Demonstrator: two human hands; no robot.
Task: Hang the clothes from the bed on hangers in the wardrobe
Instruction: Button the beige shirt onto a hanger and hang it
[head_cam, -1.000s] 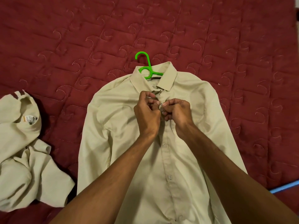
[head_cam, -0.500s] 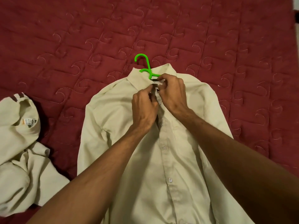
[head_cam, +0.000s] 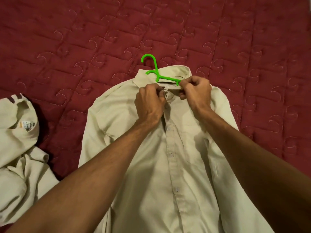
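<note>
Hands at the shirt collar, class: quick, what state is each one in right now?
Left hand: closed, pinching the beige shirt front just below the collar.
Right hand: closed, pinching the collar's right end beside the green hanger.

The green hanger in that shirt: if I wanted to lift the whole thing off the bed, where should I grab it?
Probably by the hook. On the green hanger only the hook and stem lie bare on the bedcover, beyond the collar, so come in from that far side. Its arms run mostly inside the shirt, where fingers cannot close round them.
</note>
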